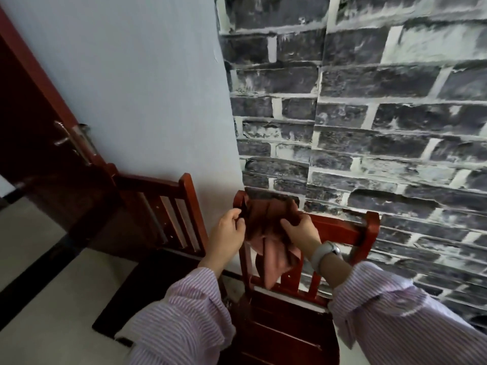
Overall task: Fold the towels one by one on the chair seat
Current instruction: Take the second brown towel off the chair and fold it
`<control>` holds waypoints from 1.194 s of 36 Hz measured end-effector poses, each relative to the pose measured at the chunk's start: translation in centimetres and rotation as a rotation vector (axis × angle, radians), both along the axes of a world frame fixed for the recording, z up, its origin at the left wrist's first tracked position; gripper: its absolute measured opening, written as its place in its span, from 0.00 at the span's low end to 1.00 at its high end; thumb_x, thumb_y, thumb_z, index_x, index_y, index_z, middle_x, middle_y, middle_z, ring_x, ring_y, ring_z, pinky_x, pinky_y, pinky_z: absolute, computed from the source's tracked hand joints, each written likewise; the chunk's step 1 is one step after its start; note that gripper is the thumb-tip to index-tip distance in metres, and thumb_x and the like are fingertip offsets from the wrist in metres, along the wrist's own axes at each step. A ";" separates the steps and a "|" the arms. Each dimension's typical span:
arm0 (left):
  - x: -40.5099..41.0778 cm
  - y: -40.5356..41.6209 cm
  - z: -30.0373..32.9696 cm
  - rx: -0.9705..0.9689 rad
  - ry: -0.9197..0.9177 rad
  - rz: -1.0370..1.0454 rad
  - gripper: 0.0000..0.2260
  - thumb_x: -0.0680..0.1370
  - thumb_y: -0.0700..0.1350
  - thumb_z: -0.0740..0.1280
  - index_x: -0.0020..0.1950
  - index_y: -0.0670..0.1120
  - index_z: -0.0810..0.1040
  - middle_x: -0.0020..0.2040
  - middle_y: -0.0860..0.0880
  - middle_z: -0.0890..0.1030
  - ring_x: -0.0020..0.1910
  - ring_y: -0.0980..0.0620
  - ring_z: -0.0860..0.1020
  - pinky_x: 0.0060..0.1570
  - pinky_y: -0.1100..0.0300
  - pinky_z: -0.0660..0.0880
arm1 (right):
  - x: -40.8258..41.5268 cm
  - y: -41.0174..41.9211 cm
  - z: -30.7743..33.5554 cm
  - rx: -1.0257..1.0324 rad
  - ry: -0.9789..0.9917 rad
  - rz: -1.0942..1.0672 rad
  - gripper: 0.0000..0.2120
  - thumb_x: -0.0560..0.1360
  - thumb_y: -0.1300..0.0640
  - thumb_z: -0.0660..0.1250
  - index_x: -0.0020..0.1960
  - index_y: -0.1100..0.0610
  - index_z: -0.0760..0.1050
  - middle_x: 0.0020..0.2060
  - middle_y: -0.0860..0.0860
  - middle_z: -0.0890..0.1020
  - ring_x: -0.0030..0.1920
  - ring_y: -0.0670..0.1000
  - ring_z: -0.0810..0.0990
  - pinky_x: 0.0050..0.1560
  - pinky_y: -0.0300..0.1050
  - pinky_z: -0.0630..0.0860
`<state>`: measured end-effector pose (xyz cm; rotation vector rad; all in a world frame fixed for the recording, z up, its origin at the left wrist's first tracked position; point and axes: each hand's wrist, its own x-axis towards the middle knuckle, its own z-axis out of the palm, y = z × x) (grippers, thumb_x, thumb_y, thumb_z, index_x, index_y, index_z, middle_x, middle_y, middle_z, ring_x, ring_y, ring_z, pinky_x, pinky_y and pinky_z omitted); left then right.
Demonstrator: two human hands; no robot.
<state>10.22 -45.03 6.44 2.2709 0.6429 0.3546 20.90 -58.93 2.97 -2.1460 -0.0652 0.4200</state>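
Towel [266,227], pinkish brown, bunched up at the top rail of the chair back [340,227], up against the wall; not on the chair seat [279,330] yet; loose end hanging straight down past the rail, so long way runs up and down.

From the left: dark red door [31,133] with a metal handle; then a second red chair [168,214] standing beside the plain white wall; then left hand [228,230], fingers curled, pinching the towel's left edge near the chair's left post; then the towel itself, between both hands, touching both; then right hand [300,229], fingers curled over the towel's right side, gripping it; grey watch [325,252] on that wrist; striped sleeves on both arms; then grey brick wall [395,127] behind the chair.

Both hands about as near to the towel as each other, one on each side; seat lying below the hands and closer to the person; so next move probably down and back toward the body, to lay the towel flat on the seat.

No boxes, baskets or bowls in view; nothing seen lying on the seat, though sleeves hide part of it; no other towels in sight.
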 end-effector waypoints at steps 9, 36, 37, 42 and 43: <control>0.7 5.7 0.1 -0.004 -0.037 -0.326 0.16 0.79 0.45 0.60 0.67 0.47 0.69 0.64 0.47 0.74 0.61 0.53 0.73 0.55 0.67 0.66 | -1.6 3.0 2.6 0.046 -0.189 -0.313 0.14 0.76 0.63 0.58 0.61 0.64 0.69 0.55 0.65 0.77 0.57 0.65 0.75 0.56 0.51 0.70; 3.2 -7.1 10.8 -0.483 -0.267 -0.850 0.09 0.78 0.41 0.60 0.42 0.53 0.74 0.40 0.48 0.77 0.42 0.48 0.75 0.43 0.57 0.70 | -12.4 -11.9 13.5 0.263 -0.220 -0.063 0.23 0.70 0.47 0.69 0.61 0.54 0.70 0.50 0.51 0.81 0.48 0.44 0.79 0.50 0.36 0.76; 3.2 -7.5 10.4 -0.515 -0.231 -0.823 0.09 0.78 0.41 0.59 0.41 0.53 0.74 0.39 0.49 0.76 0.42 0.49 0.74 0.43 0.58 0.68 | -12.8 -12.5 12.8 0.170 -0.208 -0.038 0.17 0.72 0.52 0.70 0.59 0.54 0.72 0.48 0.51 0.80 0.46 0.43 0.78 0.49 0.35 0.75; 2.5 -9.3 8.9 -0.485 -0.109 -0.802 0.10 0.79 0.41 0.57 0.39 0.50 0.72 0.36 0.47 0.71 0.38 0.50 0.70 0.41 0.58 0.65 | -13.7 -14.4 11.0 -0.222 -0.379 -0.063 0.09 0.71 0.65 0.66 0.38 0.52 0.74 0.31 0.47 0.75 0.31 0.38 0.72 0.38 0.42 0.66; 2.3 -9.6 8.7 -0.457 -0.096 -0.833 0.10 0.79 0.41 0.57 0.40 0.49 0.72 0.36 0.47 0.71 0.38 0.50 0.69 0.40 0.58 0.65 | -13.8 -14.7 10.8 -0.250 -0.428 -0.117 0.05 0.70 0.64 0.66 0.41 0.55 0.76 0.34 0.50 0.77 0.34 0.40 0.74 0.39 0.43 0.68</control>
